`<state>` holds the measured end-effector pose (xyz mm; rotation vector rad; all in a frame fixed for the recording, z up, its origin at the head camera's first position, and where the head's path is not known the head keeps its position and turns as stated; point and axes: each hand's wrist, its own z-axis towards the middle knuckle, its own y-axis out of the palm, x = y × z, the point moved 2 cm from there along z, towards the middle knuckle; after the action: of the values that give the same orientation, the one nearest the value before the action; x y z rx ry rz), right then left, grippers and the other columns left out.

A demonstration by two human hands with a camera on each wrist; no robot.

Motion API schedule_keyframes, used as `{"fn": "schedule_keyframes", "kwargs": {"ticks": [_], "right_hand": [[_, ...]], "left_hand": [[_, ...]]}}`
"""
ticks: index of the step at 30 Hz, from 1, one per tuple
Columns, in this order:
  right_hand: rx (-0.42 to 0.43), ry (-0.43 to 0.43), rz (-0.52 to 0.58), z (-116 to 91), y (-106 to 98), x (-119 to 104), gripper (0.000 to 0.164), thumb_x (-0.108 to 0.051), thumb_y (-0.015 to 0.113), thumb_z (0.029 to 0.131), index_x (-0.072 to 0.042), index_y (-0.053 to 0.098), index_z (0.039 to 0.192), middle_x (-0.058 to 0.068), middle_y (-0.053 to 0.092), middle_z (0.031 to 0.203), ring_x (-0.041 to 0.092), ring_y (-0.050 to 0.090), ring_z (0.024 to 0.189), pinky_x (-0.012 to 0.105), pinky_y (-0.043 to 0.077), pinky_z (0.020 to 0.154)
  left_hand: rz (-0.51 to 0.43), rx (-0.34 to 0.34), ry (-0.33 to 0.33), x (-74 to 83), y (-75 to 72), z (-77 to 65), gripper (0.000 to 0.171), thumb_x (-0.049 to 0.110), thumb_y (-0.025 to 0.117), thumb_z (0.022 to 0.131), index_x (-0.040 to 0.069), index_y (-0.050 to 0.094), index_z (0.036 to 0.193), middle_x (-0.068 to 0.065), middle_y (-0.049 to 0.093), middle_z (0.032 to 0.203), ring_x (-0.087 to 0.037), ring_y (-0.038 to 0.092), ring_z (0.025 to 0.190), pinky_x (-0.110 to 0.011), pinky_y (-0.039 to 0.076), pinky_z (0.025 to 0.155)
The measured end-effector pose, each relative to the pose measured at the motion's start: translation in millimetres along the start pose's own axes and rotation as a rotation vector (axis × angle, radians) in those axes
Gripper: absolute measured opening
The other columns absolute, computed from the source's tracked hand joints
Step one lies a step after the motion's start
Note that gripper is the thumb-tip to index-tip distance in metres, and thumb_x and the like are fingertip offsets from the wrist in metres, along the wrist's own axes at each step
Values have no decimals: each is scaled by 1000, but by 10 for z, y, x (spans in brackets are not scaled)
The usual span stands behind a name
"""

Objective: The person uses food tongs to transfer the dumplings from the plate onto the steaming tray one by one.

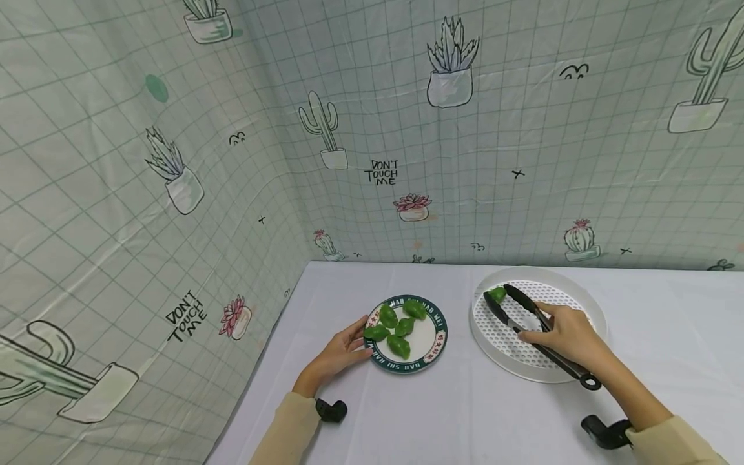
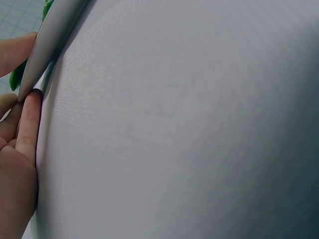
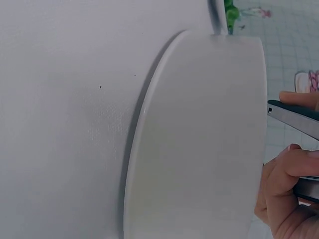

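Note:
My left hand point(image 1: 339, 354) holds the left rim of a small round plate point(image 1: 424, 336) with a dark green lettered border. In the left wrist view, the thumb lies over the rim and a finger point(image 2: 31, 122) reaches under it. Several small green peppers point(image 1: 405, 327) lie on this plate. My right hand point(image 1: 565, 334) grips black-tipped kitchen tongs point(image 1: 553, 355) above a round white perforated tray point(image 1: 481, 336). Between the tongs' tips is one green pepper point(image 1: 498, 294), at the tray's upper left; whether both tips press it, I cannot tell.
A white cloth point(image 1: 442, 420) covers the table, with the plate left of the tray. Behind and to the left hang grid-patterned curtains point(image 1: 360, 116) printed with cacti. Black wrist devices point(image 1: 331, 411) sit at both sleeves.

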<state>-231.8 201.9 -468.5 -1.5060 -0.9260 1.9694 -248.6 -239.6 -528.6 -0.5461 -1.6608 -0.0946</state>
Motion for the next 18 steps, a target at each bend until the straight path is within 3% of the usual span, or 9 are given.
{"fn": "schedule_keyframes", "kwargs": {"ticks": [18], "right_hand": [[-2,60,-8,-94,70,-84,82,-28,85,77,27,48,126,-2,41,54,11,35,50,25,32,43]], "left_hand": [[-16,-41,11,5,-65,-59,83,6,71,92,4,22,158,-22,35,156,-37,37,141,-41,32,118]]}}
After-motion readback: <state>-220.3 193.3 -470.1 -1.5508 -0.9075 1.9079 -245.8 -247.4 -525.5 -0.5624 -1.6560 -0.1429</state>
